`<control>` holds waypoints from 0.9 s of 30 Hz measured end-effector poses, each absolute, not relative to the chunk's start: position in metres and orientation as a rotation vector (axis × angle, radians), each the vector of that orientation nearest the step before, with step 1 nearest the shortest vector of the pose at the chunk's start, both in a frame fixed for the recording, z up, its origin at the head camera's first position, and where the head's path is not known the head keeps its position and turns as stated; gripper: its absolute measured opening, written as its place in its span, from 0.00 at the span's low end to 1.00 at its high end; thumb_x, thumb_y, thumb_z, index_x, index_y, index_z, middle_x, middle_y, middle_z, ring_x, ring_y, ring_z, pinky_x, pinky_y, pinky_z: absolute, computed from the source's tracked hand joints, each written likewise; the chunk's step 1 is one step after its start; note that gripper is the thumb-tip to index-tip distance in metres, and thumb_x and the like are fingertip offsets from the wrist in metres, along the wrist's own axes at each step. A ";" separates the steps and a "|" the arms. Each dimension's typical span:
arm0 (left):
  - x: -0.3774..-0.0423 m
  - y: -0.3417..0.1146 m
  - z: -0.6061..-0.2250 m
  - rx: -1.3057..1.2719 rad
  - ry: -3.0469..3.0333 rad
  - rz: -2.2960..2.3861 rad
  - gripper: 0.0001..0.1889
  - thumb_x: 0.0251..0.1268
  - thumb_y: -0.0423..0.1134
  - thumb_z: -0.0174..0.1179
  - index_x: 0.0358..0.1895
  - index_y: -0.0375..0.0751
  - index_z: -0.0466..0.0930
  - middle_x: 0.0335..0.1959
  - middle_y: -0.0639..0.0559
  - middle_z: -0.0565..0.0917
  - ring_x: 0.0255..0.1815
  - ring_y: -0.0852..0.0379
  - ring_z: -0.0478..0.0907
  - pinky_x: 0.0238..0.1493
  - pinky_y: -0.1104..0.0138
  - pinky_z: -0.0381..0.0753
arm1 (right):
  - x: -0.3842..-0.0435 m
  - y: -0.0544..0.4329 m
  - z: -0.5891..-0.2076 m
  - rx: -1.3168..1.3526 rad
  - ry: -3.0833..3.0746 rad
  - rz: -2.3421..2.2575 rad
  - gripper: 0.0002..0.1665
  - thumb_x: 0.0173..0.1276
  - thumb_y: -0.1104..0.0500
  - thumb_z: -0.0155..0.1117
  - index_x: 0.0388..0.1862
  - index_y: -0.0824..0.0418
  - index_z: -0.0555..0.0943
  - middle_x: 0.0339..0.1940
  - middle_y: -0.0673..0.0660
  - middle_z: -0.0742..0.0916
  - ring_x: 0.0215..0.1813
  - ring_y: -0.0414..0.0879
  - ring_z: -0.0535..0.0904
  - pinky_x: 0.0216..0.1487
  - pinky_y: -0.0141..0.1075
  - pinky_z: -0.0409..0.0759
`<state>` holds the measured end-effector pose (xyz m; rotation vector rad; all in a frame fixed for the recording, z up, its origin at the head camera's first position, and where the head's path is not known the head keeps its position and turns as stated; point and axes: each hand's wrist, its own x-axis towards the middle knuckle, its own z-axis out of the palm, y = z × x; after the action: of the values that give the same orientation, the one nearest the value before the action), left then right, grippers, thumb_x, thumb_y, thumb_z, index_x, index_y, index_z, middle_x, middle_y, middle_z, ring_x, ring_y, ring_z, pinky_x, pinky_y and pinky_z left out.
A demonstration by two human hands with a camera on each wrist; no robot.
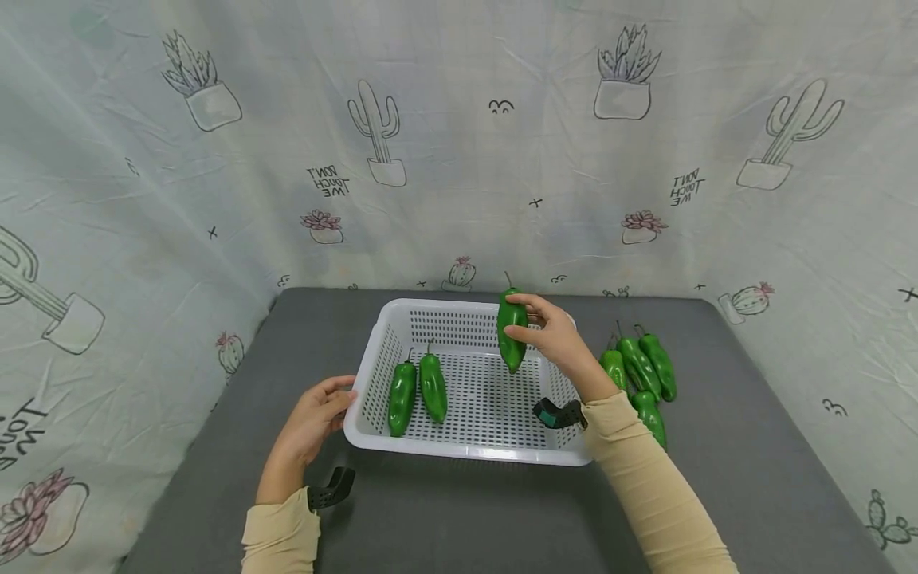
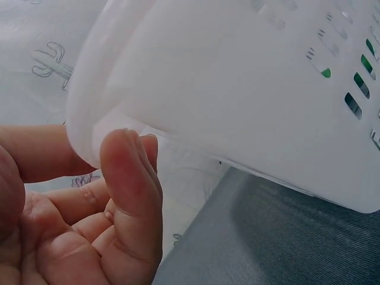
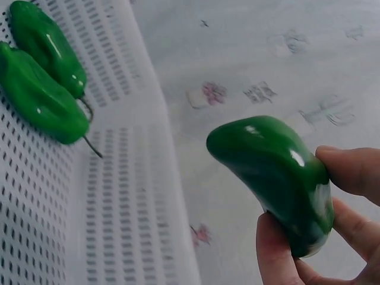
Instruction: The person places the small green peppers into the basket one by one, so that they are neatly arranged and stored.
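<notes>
watched from my station through the head and wrist views.

right hand [image 1: 555,336]: thumb and fingers clamped on the sides of a green pepper [image 1: 508,316]. it stood stem up between the fingertips, its tip hanging below them, above the far right part of a white basket [image 1: 469,452].

handling, as i judged it: light, firm but hollow, so a hard squeeze might dent or split it. glossy skin looked slippery, and the taper could slide down through a slack grip. best hold, i reckoned, was the broad body just below the shoulder, thumb facing fingers; i would not trust the thin stem [image 1: 508,279].

left hand [image 1: 319,410]: thumb and a finger pinched the basket's left rim. thin, perforated plastic, probably light and springy; the rim seemed the sound place to hold.

contents: two peppers [image 1: 433,387] lay side by side in the basket, nearer the left fingers than the right. outside it, right of the right fingers, a cluster of peppers [image 1: 638,367] lay on the grey table [image 1: 724,446]. four showed; could not tell whether the sleeve [image 1: 638,470] hid more.
</notes>
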<state>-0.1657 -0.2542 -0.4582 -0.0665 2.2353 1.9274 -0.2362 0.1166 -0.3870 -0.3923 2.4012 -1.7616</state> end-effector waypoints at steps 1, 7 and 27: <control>-0.166 -0.254 -0.458 -0.068 2.236 1.928 0.23 0.72 0.36 0.51 0.65 0.28 0.62 0.51 0.38 0.80 0.41 0.64 0.80 0.39 0.66 0.80 | -0.237 0.112 -0.388 -0.397 2.390 -1.757 0.33 0.66 0.57 0.64 0.69 0.54 0.67 0.64 0.65 0.71 0.65 0.59 0.68 0.53 0.49 0.74; -0.165 -0.255 -0.458 -0.065 2.226 1.940 0.23 0.73 0.36 0.50 0.65 0.28 0.62 0.49 0.41 0.81 0.40 0.65 0.81 0.39 0.67 0.80 | -0.244 0.086 -0.396 -0.396 2.389 -1.689 0.31 0.65 0.57 0.65 0.67 0.53 0.69 0.62 0.63 0.75 0.62 0.57 0.72 0.53 0.47 0.76; -0.165 -0.256 -0.459 -0.066 2.190 1.966 0.23 0.73 0.36 0.50 0.66 0.29 0.61 0.49 0.42 0.82 0.42 0.62 0.82 0.39 0.67 0.81 | -0.254 0.041 -0.427 -0.373 2.326 -1.401 0.28 0.61 0.61 0.69 0.61 0.54 0.76 0.66 0.62 0.73 0.66 0.59 0.69 0.51 0.44 0.78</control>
<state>-0.1650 -0.2560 -0.4593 -0.0660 2.1903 1.9662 -0.2541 0.0410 -0.4273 -0.3732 2.3261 -1.4014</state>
